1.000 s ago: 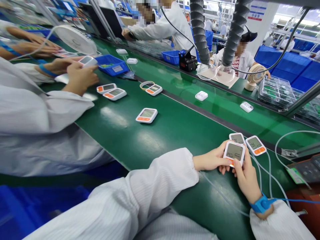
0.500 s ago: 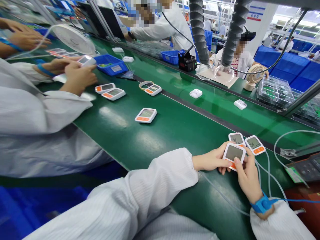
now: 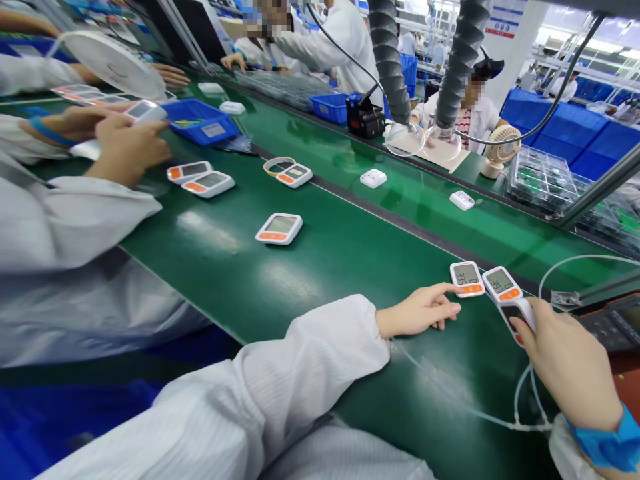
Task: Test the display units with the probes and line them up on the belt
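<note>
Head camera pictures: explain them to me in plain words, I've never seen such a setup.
There is no robot here. A person works with two bare hands, and every picture comes from one camera worn on their head, looking forward and down.

The right hand holds a tilted white device. The left hand is open, its index finger at the orange buttons of the nearer display unit. Just right of that lies a second display unit.

Farther left on the green table sits a lone unit. Beyond it are more units and a blue bin, near a co-worker's hands.
</note>
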Demonstrator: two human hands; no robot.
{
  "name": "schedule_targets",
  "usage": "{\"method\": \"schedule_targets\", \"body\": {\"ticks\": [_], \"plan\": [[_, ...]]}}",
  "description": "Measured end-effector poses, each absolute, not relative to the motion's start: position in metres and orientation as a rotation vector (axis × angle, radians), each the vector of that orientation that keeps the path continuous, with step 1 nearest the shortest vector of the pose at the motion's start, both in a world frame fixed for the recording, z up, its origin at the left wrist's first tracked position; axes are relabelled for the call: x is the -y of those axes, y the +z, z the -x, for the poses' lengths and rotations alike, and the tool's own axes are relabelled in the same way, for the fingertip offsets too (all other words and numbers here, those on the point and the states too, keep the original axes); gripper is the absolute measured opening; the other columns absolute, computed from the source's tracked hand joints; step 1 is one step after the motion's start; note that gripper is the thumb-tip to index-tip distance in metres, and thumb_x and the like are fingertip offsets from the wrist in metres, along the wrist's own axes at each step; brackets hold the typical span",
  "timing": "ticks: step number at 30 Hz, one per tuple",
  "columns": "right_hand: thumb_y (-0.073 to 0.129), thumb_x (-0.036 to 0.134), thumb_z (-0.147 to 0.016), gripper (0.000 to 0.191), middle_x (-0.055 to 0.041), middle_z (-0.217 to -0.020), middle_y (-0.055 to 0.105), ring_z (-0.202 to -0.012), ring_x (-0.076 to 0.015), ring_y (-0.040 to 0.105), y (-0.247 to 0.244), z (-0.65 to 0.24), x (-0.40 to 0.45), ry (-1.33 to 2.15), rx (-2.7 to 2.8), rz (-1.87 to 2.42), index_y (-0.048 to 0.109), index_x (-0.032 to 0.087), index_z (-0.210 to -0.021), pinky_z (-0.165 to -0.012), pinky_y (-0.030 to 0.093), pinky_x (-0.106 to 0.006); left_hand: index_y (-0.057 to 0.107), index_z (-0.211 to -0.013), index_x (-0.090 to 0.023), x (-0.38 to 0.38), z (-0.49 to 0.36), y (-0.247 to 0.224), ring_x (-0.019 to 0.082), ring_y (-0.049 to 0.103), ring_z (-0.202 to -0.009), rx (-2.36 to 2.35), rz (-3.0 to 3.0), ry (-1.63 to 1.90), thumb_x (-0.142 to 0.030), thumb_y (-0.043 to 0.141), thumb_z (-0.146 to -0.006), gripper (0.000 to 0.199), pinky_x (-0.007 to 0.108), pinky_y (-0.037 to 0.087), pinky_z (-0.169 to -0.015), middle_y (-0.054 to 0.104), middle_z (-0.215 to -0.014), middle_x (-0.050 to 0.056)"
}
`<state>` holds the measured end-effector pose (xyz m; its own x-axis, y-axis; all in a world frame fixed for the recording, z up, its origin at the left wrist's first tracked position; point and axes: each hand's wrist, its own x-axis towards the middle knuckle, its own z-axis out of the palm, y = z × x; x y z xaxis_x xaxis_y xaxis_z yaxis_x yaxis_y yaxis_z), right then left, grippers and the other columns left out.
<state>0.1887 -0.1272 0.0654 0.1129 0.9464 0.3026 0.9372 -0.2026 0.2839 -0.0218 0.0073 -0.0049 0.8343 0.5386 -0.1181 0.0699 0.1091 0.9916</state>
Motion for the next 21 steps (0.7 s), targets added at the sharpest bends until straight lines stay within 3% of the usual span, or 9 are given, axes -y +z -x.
{"method": "schedule_targets", "body": {"ticks": [3,6,11,13,15,17,21], "plan": [[0.071,0.041,-0.090,0.026,-0.0002,-0.058,0.056,-0.054,-0.0248,0.060,0.053,-0.203,0.123,0.428,-1.841,-2.281,0.059,0.021,-0.102,-0.048,0.024,-0.029,0.057,-0.127,-0.015,-0.011,0.020,-0.007,0.010,0.059,-0.062,-0.571,-1.422,0.400,-0.045,0.062,-0.088,0.049,0.026,0.049,-0.063,0.067,-0.086,0.004],[0.070,0.038,-0.093,0.026,-0.0011,-0.060,0.059,-0.057,-0.0257,0.063,0.051,-0.210,0.116,0.312,-1.774,-2.246,0.058,0.019,-0.107,-0.048,0.023,-0.029,0.061,-0.119,-0.014,-0.013,0.020,-0.007,0.010,0.057,-0.060,-0.601,-1.425,0.412,-0.044,0.063,-0.086,0.044,0.026,0.048,-0.062,0.067,-0.082,0.003],[0.065,0.031,-0.095,0.016,-0.0098,-0.078,0.063,-0.074,-0.0315,0.063,0.048,-0.177,0.115,0.439,-1.890,-2.278,0.059,0.017,-0.094,-0.055,0.036,-0.034,0.065,-0.107,-0.014,-0.012,0.020,-0.006,0.010,0.057,-0.060,-0.616,-1.430,0.416,-0.046,0.066,-0.083,0.040,0.025,0.048,-0.061,0.065,-0.077,0.002],[0.067,0.032,-0.094,0.016,-0.0070,-0.081,0.063,-0.074,-0.0268,0.063,0.034,-0.143,0.120,0.158,-2.257,-2.277,0.060,0.019,-0.097,-0.061,0.043,-0.035,0.065,-0.104,-0.014,-0.013,0.021,-0.004,0.009,0.056,-0.059,-0.612,-1.432,0.438,-0.048,0.064,-0.084,0.040,0.025,0.046,-0.059,0.064,-0.076,0.002],[0.079,0.036,-0.086,0.029,-0.0052,-0.091,0.064,-0.078,-0.0245,0.062,0.015,-0.107,0.125,-0.228,-2.551,-2.171,0.060,0.021,-0.103,-0.066,0.049,-0.034,0.066,-0.102,-0.013,-0.016,0.023,-0.001,0.009,0.055,-0.058,-0.613,-1.441,0.480,-0.048,0.063,-0.085,0.039,0.024,0.044,-0.058,0.064,-0.076,0.002],[0.087,0.033,-0.077,0.035,-0.0057,-0.093,0.061,-0.082,-0.0278,0.060,-0.003,-0.081,0.129,-0.252,-2.593,-2.134,0.059,0.021,-0.094,-0.068,0.050,-0.039,0.066,-0.101,-0.013,-0.020,0.026,0.004,0.009,0.055,-0.058,-0.629,-1.456,0.529,-0.047,0.062,-0.085,0.038,0.024,0.043,-0.058,0.064,-0.077,0.002],[0.074,0.014,-0.086,0.022,-0.0030,-0.086,0.056,-0.080,-0.0249,0.057,-0.023,-0.071,0.132,-0.267,-2.673,-2.108,0.053,0.021,-0.081,-0.070,0.050,-0.039,0.066,-0.101,-0.013,-0.030,0.032,0.007,0.010,0.056,-0.060,-0.676,-1.521,0.626,-0.044,0.060,-0.087,0.034,0.025,0.046,-0.060,0.065,-0.078,0.003]]}}
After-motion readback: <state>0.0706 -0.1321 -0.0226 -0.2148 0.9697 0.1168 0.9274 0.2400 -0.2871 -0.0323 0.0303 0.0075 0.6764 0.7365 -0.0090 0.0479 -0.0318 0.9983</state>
